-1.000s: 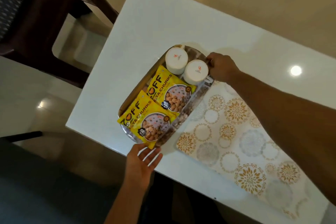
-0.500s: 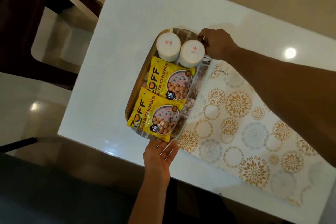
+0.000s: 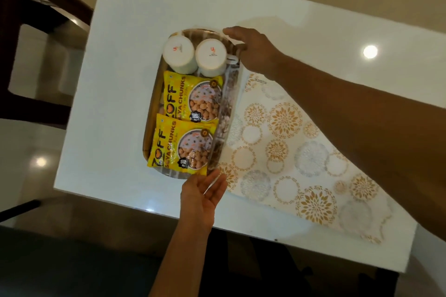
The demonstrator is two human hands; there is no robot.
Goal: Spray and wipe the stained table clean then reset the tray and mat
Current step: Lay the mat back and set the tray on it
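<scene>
Looking like the tail end of the job here, going by how things are lying. No spray bottle or cloth is showing anywhere in view, and the white bench around the tray isn't showing any stain I can make out, so I'm guessing the wiping part is done.

What's going on now is the reset. The tray is sitting on the bench with its right edge overlapping the patterned mat, which is lying askew and running off to the tray's right and towards the near edge. Two white cups are standing at the tray's far end, and two yellow snack packets are filling the rest of it.

The left hand is resting at the tray's near end, palm up, fingers straight and spread, not gripping anything. The right hand is at the tray's far right corner, fingers extended loosely over the rim, also not clamping it as far as I can see.

What's probably left: squaring the mat and centring the tray on it.
</scene>
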